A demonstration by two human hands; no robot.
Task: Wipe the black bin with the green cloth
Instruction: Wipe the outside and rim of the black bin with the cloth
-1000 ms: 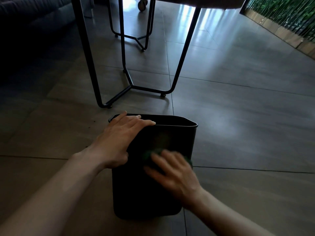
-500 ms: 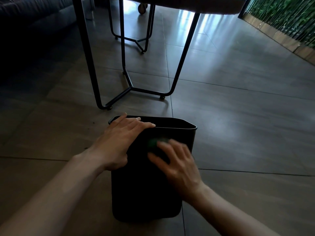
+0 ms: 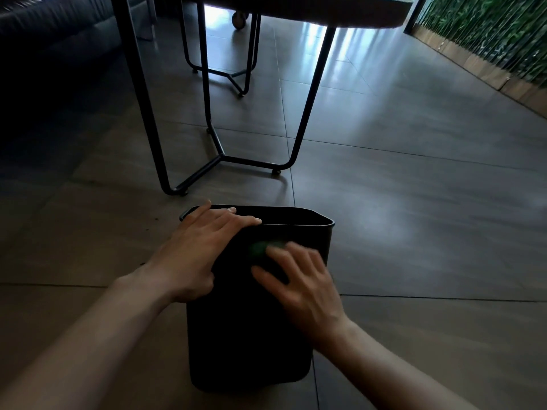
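The black bin [image 3: 242, 335] stands on the tiled floor in front of me, its near wall facing the camera. My left hand [image 3: 198, 255] lies over the bin's upper left corner, fingers stretched across the rim and thumb down the side. My right hand [image 3: 302, 282] presses the green cloth [image 3: 259, 250] flat against the near wall just under the rim, fingers spread and blurred. Only a small patch of cloth shows past the fingertips; the rest is hidden beneath the hand.
A table with thin black metal legs [image 3: 219, 156] stands right behind the bin. A dark sofa [image 3: 44, 39] fills the far left. A green plant wall with a wooden base [image 3: 488, 54] runs along the far right. Grey floor tiles [image 3: 429, 217] spread to the right.
My right hand has slid the cloth upward along the bin's near wall, toward the rim. The left hand has stayed on the rim.
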